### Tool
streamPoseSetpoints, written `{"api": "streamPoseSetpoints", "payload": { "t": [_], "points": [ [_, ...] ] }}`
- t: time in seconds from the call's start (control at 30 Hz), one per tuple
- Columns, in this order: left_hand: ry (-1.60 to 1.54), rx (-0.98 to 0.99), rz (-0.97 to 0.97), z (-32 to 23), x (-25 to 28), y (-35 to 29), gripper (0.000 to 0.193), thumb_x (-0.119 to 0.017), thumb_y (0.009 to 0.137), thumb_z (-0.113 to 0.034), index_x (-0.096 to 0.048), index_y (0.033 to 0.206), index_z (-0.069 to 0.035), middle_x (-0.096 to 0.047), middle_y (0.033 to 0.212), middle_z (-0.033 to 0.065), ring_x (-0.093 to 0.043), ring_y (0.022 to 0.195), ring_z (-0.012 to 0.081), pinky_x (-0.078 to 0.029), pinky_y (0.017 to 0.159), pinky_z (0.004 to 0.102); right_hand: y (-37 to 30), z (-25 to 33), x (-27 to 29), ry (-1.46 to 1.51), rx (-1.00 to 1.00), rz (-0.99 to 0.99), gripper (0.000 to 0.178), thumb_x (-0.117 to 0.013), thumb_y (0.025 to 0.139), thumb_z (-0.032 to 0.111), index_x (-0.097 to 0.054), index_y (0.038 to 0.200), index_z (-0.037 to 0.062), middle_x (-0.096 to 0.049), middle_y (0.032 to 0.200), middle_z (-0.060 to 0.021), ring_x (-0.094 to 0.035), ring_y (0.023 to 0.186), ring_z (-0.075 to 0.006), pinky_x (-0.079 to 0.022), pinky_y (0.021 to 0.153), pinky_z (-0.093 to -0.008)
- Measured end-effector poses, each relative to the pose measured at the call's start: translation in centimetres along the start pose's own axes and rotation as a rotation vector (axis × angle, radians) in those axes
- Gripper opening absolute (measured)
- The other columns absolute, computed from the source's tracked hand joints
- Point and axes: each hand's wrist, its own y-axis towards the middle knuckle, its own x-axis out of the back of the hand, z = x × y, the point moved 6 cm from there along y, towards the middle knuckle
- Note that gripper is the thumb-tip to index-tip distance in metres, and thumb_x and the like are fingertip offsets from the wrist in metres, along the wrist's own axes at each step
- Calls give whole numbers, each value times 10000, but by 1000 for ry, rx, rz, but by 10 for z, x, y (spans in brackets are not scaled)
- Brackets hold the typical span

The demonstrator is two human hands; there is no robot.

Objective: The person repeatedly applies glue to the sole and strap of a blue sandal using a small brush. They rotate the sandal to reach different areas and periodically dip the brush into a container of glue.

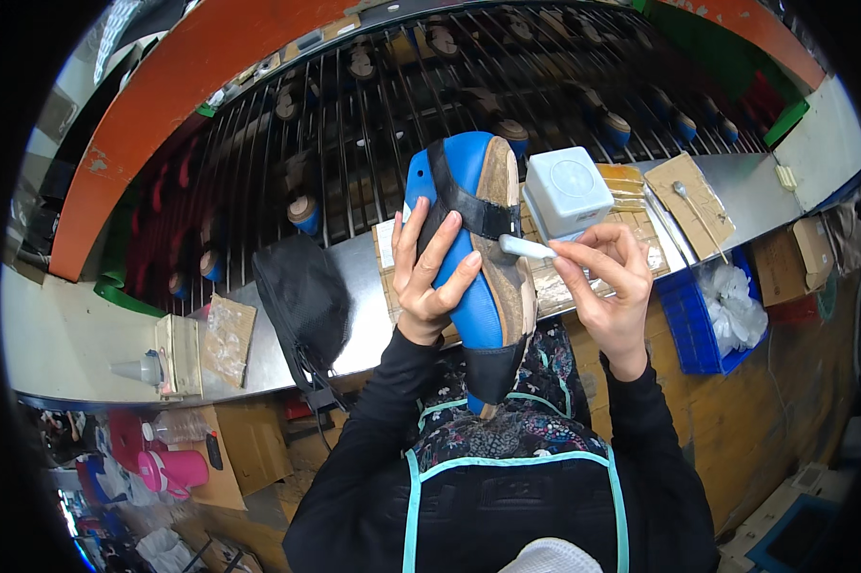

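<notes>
My left hand (426, 282) is wrapped round a half-made shoe on a blue last (480, 320), fingers spread over its side. The shoe has black straps and a black toe or heel end, and its brown, rough underside is turned to the right. Between the thumb and fingers of my right hand (610, 291) is a small white tool with a rounded end (522, 246). Its tip meets the shoe's underside near the middle, beside the black strap. Whether the tip has bristles is too small to tell. A pale blue-white square container (570, 191) stands just beyond my right hand.
A rack of metal bars (373, 143) carrying several shoes on blue lasts lies ahead. On the metal ledge are a black bag (301, 306) at left and a small brush (693, 208) on cardboard at right. A blue basket (688, 329) with plastic bags sits lower right.
</notes>
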Motion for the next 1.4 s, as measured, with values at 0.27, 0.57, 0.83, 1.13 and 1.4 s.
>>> {"api": "streamPoseSetpoints", "payload": {
  "t": [0.27,0.57,0.83,1.13,1.4],
  "points": [
    [57,-36,38,4,3,-1,433,-764,725,-173,-590,1097,-312,-620,1271,54,-531,1214,421,-339,1062,598,0,23,-2,-304,234,-137,315,-783,695,102,-752,999,175,-589,875,5,-525,738,-119,-250,731,-327],
    [50,-37,28,14,8,0,398,-745,745,-179,-592,1087,-313,-628,1259,50,-538,1206,418,-355,1042,601,7,29,-10,-297,304,-179,308,-793,681,109,-753,983,157,-594,857,4,-527,733,-117,-250,734,-323],
    [73,-56,-16,19,13,4,380,-759,734,-177,-603,1062,-290,-647,1228,63,-560,1186,411,-336,1072,570,24,8,-12,14,78,231,170,-756,768,125,-760,937,107,-602,824,-12,-544,729,-126,-324,681,-294],
    [149,-38,-40,19,10,5,353,-744,747,-169,-610,1051,-288,-652,1220,73,-569,1181,393,-307,1089,563,7,-13,-17,303,-92,323,158,-739,796,59,-747,950,26,-589,849,-33,-569,749,-97,-428,556,-213],
    [125,10,-73,17,4,3,316,-697,797,-167,-606,1081,-274,-633,1258,87,-542,1222,389,-245,1122,557,-23,-12,-14,397,-218,188,171,-739,800,59,-739,964,11,-577,886,-34,-537,728,-81,-424,588,-199]
  ]
}}
